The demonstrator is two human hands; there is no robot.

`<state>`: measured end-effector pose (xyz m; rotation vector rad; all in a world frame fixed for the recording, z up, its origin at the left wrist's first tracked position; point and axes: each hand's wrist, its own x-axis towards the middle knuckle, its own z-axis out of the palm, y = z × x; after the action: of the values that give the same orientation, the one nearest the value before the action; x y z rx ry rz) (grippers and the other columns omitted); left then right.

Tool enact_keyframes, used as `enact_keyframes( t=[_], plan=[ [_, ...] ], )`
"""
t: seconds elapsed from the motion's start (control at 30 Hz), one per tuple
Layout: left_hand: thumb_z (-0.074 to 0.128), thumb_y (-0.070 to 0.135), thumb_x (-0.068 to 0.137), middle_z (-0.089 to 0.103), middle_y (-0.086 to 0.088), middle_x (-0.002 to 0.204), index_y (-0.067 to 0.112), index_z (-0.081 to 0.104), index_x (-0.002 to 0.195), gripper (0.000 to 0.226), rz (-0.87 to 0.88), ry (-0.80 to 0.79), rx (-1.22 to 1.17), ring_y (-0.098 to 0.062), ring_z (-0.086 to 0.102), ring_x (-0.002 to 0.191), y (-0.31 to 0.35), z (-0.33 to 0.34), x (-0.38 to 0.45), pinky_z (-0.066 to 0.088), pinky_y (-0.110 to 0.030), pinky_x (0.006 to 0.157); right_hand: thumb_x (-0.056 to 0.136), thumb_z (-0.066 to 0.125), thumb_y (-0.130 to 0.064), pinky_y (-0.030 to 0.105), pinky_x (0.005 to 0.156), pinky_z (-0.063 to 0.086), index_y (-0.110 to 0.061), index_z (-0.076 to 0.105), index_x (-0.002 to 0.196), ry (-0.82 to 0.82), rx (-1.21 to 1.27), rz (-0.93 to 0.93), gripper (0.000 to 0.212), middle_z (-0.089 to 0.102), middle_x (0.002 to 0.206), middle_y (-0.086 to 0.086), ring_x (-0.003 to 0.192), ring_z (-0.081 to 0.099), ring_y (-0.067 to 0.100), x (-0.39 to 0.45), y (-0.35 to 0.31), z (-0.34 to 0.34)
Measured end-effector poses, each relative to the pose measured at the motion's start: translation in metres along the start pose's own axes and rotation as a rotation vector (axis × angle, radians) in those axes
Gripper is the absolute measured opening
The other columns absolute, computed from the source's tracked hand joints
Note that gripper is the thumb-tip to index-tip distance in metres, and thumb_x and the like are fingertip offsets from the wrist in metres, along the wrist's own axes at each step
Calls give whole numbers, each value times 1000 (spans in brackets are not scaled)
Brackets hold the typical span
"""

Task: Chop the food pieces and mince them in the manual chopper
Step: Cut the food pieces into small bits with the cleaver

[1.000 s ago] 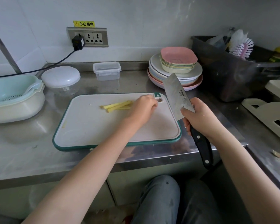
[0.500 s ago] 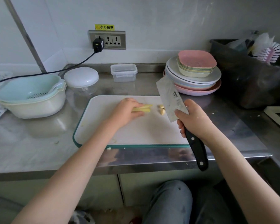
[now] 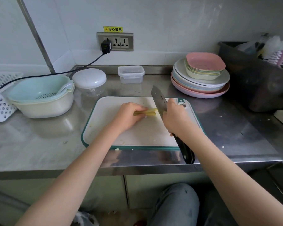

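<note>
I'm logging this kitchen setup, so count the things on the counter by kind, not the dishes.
Cutting board: 1
Knife: 1
Manual chopper: 1
Clear lidded container: 1
Colander-and-bowl set: 1
White perforated basket: 1
Total: 6

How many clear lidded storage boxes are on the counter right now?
1: the clear storage box stands at the back of the counter, between the manual chopper and the stacked plates.
</note>
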<state>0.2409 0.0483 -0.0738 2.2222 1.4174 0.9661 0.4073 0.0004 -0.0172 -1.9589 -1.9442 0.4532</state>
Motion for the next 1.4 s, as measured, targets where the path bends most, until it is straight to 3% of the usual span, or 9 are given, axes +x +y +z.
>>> enact_keyframes(
  t=[0.17, 0.27, 0.43, 0.73, 0.83, 0.93, 1.13, 1.3, 1.4],
  plan=[
    [73, 9, 81, 72, -8, 107, 8, 72, 108, 27, 1, 4, -5, -12, 60, 93, -1, -2, 0, 32, 3, 79, 92, 38, 0, 32, 45, 47, -6, 37, 109, 3, -8, 18, 18, 47, 74, 9, 66, 58, 33, -1, 4, -4],
    [74, 9, 80, 73, -9, 103, 8, 73, 105, 25, 4, -4, -12, -15, 62, 91, 1, -3, 1, 38, -8, 79, 95, 37, -4, 23, 32, 40, -7, 38, 109, 25, 76, 25, 15, 52, 86, 14, 59, 58, 32, -1, 4, -7],
    [73, 12, 81, 72, -6, 105, 10, 73, 107, 26, -17, -18, 24, -17, 63, 97, 1, -5, 2, 37, -11, 79, 95, 39, -10, 30, 36, 46, -9, 35, 99, 126, 117, 50, 6, 56, 92, 18, 61, 62, 36, 3, 13, -21],
    [75, 12, 79, 73, -8, 102, 9, 74, 104, 25, 57, 0, 18, -22, 65, 97, -1, -3, 1, 46, -27, 89, 92, 37, 1, 39, 51, 55, -5, 36, 116, -66, -34, 49, 25, 54, 95, 21, 80, 65, 39, 5, -4, -1],
    [74, 14, 81, 74, -9, 100, 8, 74, 103, 23, 90, 6, 4, -24, 67, 93, -1, -2, 1, 47, -33, 87, 93, 35, -2, 27, 34, 44, -8, 34, 101, -114, -13, 30, 10, 54, 97, 24, 61, 63, 35, 5, -9, 2],
    [73, 15, 81, 74, -9, 98, 8, 75, 101, 21, 110, 18, 16, -27, 67, 91, -2, 0, 1, 48, -37, 87, 95, 34, -6, 24, 33, 41, -8, 37, 97, -94, 61, 40, 4, 55, 88, 20, 46, 57, 28, 6, -4, 2],
    [70, 19, 85, 72, -14, 104, 15, 69, 115, 31, 9, 18, 59, -30, 60, 99, -5, 7, 1, 46, -34, 87, 97, 35, -12, 15, 24, 27, -10, 33, 94, -21, 35, -36, 4, 44, 73, 8, 50, 53, 26, 5, -4, -8],
    [68, 22, 86, 71, -15, 105, 17, 70, 113, 27, -26, 24, 80, -31, 60, 101, -3, 10, 3, 43, -27, 86, 95, 37, -10, 32, 40, 48, -10, 34, 94, -31, -34, -86, 2, 47, 73, 11, 53, 54, 28, 13, -12, 1],
    [70, 25, 84, 74, -13, 96, 18, 75, 103, 21, -1, 46, 55, -31, 65, 92, -2, 8, 2, 49, -36, 83, 93, 38, -5, 31, 43, 44, -11, 32, 95, -60, -116, -89, 8, 44, 68, 8, 52, 49, 26, 15, -13, 11]
  ],
)
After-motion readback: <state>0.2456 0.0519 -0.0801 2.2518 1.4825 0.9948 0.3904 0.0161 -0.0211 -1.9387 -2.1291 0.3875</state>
